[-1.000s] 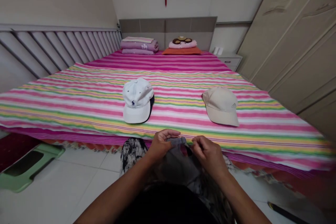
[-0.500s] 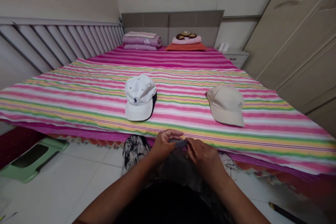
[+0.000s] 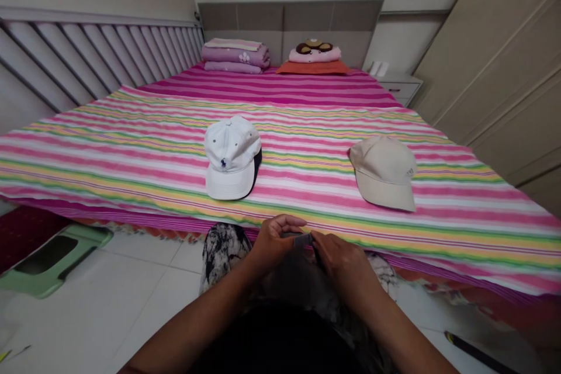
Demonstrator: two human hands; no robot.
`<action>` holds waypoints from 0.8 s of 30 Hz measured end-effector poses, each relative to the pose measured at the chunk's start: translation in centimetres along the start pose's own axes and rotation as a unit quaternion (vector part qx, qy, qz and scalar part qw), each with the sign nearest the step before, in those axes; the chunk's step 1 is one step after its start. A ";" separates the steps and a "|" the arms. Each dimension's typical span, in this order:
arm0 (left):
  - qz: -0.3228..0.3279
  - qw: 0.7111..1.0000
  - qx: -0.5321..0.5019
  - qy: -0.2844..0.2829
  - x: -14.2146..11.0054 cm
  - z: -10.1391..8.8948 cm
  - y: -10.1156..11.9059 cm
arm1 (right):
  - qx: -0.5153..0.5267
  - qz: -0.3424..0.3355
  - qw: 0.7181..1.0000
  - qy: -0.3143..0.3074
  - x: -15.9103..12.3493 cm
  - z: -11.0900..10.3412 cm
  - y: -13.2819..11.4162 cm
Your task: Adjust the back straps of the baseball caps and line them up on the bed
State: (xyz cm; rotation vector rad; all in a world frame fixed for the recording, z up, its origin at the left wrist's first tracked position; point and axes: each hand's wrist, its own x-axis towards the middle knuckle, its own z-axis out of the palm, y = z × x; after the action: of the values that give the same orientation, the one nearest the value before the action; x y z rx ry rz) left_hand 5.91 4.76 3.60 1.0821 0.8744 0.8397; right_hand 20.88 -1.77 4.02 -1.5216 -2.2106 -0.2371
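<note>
Since one second ago, the right hand (image 3: 346, 260) has moved in toward the left hand (image 3: 274, 239), so the gap between their fingers has narrowed; the view has also tipped slightly downward. Between the hands is a soft grey fabric piece (image 3: 291, 277) with a narrow grey strap (image 3: 302, 239) along its upper edge. It sits low over the lap, just in front of the bed's near edge, and much of it is lost in shadow. The left hand's grip is closed on the left part of the strap, thumb along it and fingers curled above; the right hand's grip is pinched at the strap's right end.

Around it show black-and-white patterned trousers (image 3: 223, 248). Beyond the hands, on a bed cover with pink, white, yellow and green stripes (image 3: 307, 187), rest a white cloth cap with a small dark-blue emblem (image 3: 230, 158), facing the person, and, well apart on the right, a plain beige cap (image 3: 385, 166), its brim also toward the person. Something dark shows behind the white cap's right side.

Farther back, folded purple bedding (image 3: 234, 57) lies near the grey panelled headboard (image 3: 245, 17). At left, a light-green plastic stool (image 3: 87, 239) stands on the floor.
</note>
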 end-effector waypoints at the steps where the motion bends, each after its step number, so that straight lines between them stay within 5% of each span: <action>1: 0.000 1.000 -0.003 -0.002 0.1 0.0 -0.1 | -0.013 0.000 1.000 -0.003 0.1 0.2 0.1; 4: -0.001 1.000 -0.013 -0.003 0.6 0.0 -0.3 | 0.005 0.009 1.000 0.017 0.7 0.4 0.3; 7: 0.003 0.999 -0.040 -0.005 1.0 -0.2 -0.7 | 0.186 0.109 0.976 0.031 1.5 0.8 0.5; 8: 0.006 0.999 -0.053 -0.006 1.1 -0.3 -0.8 | 0.279 0.172 0.945 0.023 1.7 1.1 0.5; 10: 0.016 0.997 -0.073 -0.003 1.4 -0.4 -0.9 | 0.457 0.299 0.838 0.001 2.1 1.7 0.6; 12: 0.018 0.996 -0.084 0.005 1.6 -0.5 -0.9 | 0.544 0.358 0.758 -0.006 2.2 2.2 0.7; 13: 0.014 0.996 -0.086 0.005 1.8 -0.5 -0.9 | 0.534 0.354 0.768 0.006 2.1 2.4 0.8; 17: 0.000 0.996 -0.083 -0.012 2.2 -0.7 -0.8 | 0.250 0.152 0.955 0.044 1.8 2.2 1.4; 19: 0.000 0.997 -0.080 -0.014 2.3 -0.8 -0.8 | 0.154 0.060 0.985 0.041 1.7 1.9 1.6; 22: 0.002 0.996 -0.084 -0.013 2.2 -0.8 -0.9 | 0.236 0.130 0.960 0.072 1.9 1.9 1.5; 24: 0.005 0.997 -0.082 -0.011 2.2 -0.8 -0.9 | 0.414 0.274 0.863 0.097 2.3 2.2 1.3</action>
State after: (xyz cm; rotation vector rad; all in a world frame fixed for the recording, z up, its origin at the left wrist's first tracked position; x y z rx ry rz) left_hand 6.25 6.77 2.22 0.9515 0.7694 0.8909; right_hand 20.82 1.44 2.99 -1.4248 -1.3270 0.6340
